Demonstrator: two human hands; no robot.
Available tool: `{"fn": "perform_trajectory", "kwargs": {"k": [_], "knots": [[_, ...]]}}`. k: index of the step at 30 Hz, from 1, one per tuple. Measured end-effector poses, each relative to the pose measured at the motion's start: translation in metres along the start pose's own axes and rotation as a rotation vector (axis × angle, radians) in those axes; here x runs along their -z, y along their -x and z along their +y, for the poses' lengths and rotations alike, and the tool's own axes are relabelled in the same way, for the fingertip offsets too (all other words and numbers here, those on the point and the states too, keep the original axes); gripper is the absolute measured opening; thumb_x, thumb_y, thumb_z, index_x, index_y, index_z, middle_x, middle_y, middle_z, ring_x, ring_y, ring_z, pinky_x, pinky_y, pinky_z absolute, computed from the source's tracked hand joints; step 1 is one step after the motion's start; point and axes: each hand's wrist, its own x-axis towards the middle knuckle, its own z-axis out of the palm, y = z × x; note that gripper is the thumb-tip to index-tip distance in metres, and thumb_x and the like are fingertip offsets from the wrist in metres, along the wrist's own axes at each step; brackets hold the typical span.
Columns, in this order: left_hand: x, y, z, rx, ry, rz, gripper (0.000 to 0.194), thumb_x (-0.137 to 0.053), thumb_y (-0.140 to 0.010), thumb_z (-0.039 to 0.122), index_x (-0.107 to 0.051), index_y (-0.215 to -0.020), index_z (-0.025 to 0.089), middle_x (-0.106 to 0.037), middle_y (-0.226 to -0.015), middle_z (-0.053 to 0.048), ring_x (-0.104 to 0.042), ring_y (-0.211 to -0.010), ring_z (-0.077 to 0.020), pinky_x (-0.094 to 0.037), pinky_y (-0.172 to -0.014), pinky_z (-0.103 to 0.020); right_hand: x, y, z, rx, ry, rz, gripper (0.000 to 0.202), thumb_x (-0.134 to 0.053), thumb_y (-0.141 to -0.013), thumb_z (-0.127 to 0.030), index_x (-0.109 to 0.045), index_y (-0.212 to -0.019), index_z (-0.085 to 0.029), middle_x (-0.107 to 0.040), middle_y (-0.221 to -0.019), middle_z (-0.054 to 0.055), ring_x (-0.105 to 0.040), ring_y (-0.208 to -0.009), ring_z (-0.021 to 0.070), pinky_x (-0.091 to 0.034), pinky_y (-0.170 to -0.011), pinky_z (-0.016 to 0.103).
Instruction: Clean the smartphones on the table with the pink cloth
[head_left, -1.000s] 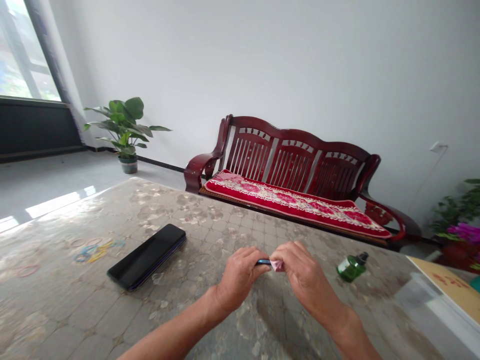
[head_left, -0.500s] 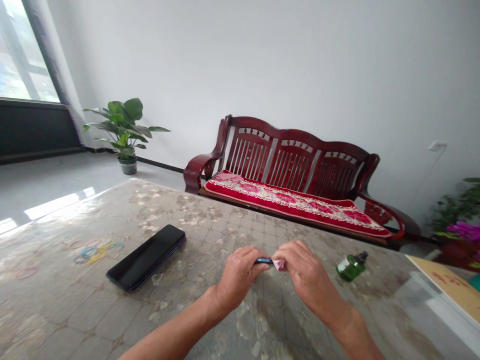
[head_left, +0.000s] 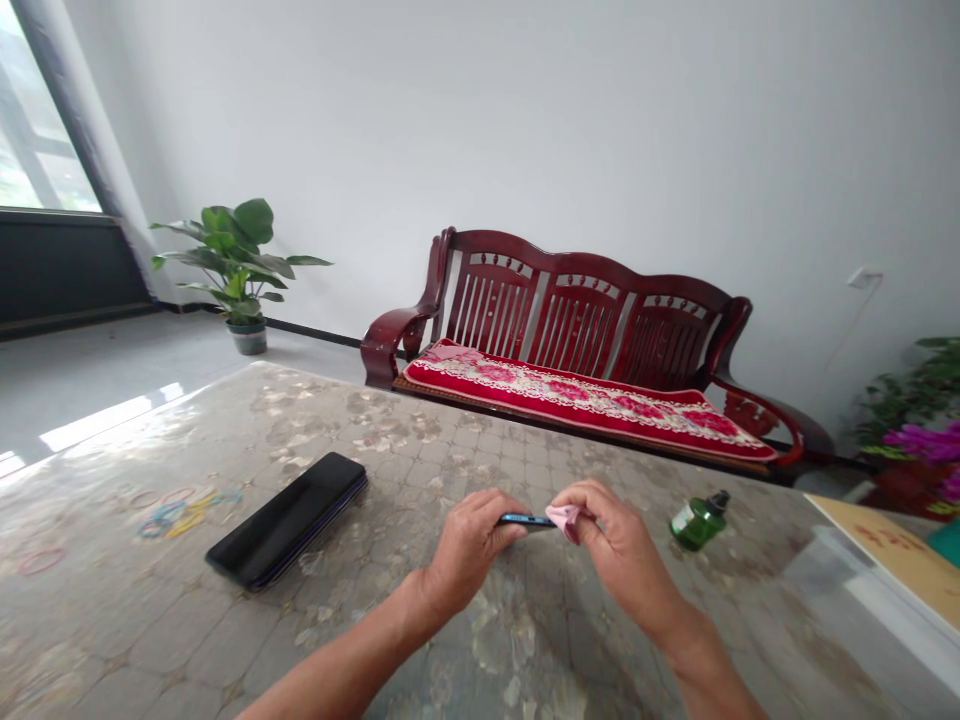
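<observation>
Thumb and fingers of my left hand (head_left: 476, 545) are closed on one end of a slim blue-black phone (head_left: 528, 520), seen edge-on above the table. My right hand (head_left: 611, 535) pinches a small pink cloth (head_left: 564, 519) against the phone's other end. Most of the phone's faces cannot be seen from here. To the left, black phones (head_left: 289, 520) lie on the table, apparently stacked, dark screen upward. A green bottle with a black top (head_left: 699, 520) stands to the right of my right hand.
Coloured rubber bands (head_left: 180, 515) lie at the left of the patterned tabletop (head_left: 420, 440). A tan box or book (head_left: 885, 550) sits at the right edge. Behind the table are a red wooden bench (head_left: 577, 300) and a potted plant (head_left: 246, 270).
My right hand's fingers have shifted, and more of the pink cloth shows. A longer stretch of the phone's edge is visible between my hands. The whole view has turned slightly right.
</observation>
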Motion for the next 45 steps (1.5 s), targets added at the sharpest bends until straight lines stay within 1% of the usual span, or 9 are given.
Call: {"fn": "perform_trajectory", "kwargs": {"k": [9,12,17,21,25,28,33,41,45], "knots": [[-0.004,0.001,-0.002,-0.031,-0.006,-0.007,0.049,-0.042,-0.094,0.06,-0.07,-0.087,0.02,-0.068,-0.079,-0.004,-0.062,-0.075,-0.0185,-0.046,-0.07,-0.027,0.0,0.001,-0.006,0.023,0.011,-0.072,0.021,-0.046,-0.09,-0.012,-0.062,-0.087,-0.023,-0.06,-0.083,0.0,-0.056,-0.081,0.0153,-0.043,-0.074,0.027],[-0.005,0.001,-0.002,-0.03,-0.015,-0.013,0.046,-0.045,-0.095,0.058,-0.069,-0.088,0.02,-0.068,-0.08,-0.004,-0.062,-0.075,-0.018,-0.045,-0.07,-0.027,0.001,-0.001,-0.009,0.039,0.032,-0.109,0.02,-0.047,-0.09,-0.01,-0.062,-0.087,-0.023,-0.06,-0.084,0.0,-0.056,-0.083,0.0155,-0.043,-0.074,0.027],[-0.006,0.001,-0.005,-0.03,-0.038,-0.028,0.035,-0.047,-0.098,0.047,-0.069,-0.09,0.021,-0.068,-0.081,-0.003,-0.061,-0.077,-0.0171,-0.044,-0.07,-0.026,0.003,-0.005,-0.015,0.096,0.083,-0.145,0.019,-0.049,-0.09,-0.01,-0.062,-0.085,-0.023,-0.061,-0.083,0.0,-0.056,-0.082,0.0157,-0.044,-0.073,0.028],[-0.005,0.001,-0.005,-0.02,-0.036,-0.03,0.034,-0.049,-0.097,0.048,-0.069,-0.089,0.021,-0.068,-0.082,-0.003,-0.062,-0.078,-0.0174,-0.044,-0.071,-0.026,0.006,-0.006,-0.017,0.099,0.109,-0.165,0.019,-0.049,-0.09,-0.01,-0.061,-0.085,-0.023,-0.061,-0.082,0.0,-0.056,-0.081,0.0156,-0.044,-0.072,0.027],[-0.006,0.0,-0.004,-0.025,-0.038,-0.022,0.035,-0.05,-0.096,0.05,-0.068,-0.089,0.021,-0.068,-0.081,-0.002,-0.062,-0.076,-0.0169,-0.044,-0.07,-0.026,0.004,-0.006,-0.019,0.095,0.122,-0.162,0.019,-0.048,-0.091,-0.009,-0.06,-0.086,-0.023,-0.061,-0.083,0.0,-0.056,-0.082,0.0159,-0.043,-0.074,0.028],[-0.006,0.001,-0.004,-0.022,-0.046,-0.022,0.033,-0.05,-0.097,0.047,-0.068,-0.089,0.021,-0.067,-0.081,-0.002,-0.061,-0.076,-0.0165,-0.044,-0.07,-0.026,0.002,-0.007,-0.02,0.098,0.116,-0.168,0.019,-0.048,-0.092,-0.009,-0.059,-0.085,-0.023,-0.061,-0.083,0.0,-0.056,-0.082,0.016,-0.042,-0.074,0.028],[-0.006,0.001,-0.004,-0.038,-0.051,-0.03,0.031,-0.05,-0.097,0.044,-0.068,-0.09,0.021,-0.068,-0.082,-0.003,-0.062,-0.077,-0.0167,-0.043,-0.07,-0.026,0.005,-0.005,-0.017,0.073,0.122,-0.152,0.02,-0.047,-0.092,-0.01,-0.06,-0.087,-0.024,-0.061,-0.085,0.0,-0.056,-0.084,0.0166,-0.042,-0.075,0.029],[-0.007,0.001,-0.004,-0.055,-0.059,-0.023,0.034,-0.048,-0.097,0.047,-0.067,-0.089,0.02,-0.068,-0.081,-0.002,-0.061,-0.075,-0.0165,-0.042,-0.069,-0.026,0.001,-0.006,-0.017,0.082,0.128,-0.161,0.02,-0.046,-0.093,-0.01,-0.059,-0.088,-0.023,-0.06,-0.086,0.0,-0.054,-0.085,0.0169,-0.04,-0.076,0.03],[-0.008,0.002,-0.004,-0.057,-0.064,-0.029,0.035,-0.049,-0.095,0.05,-0.067,-0.09,0.021,-0.068,-0.082,-0.002,-0.061,-0.075,-0.0166,-0.042,-0.069,-0.026,0.003,-0.006,-0.017,0.075,0.13,-0.171,0.019,-0.047,-0.093,-0.011,-0.059,-0.087,-0.023,-0.06,-0.085,0.0,-0.053,-0.084,0.0165,-0.04,-0.075,0.029]]}}
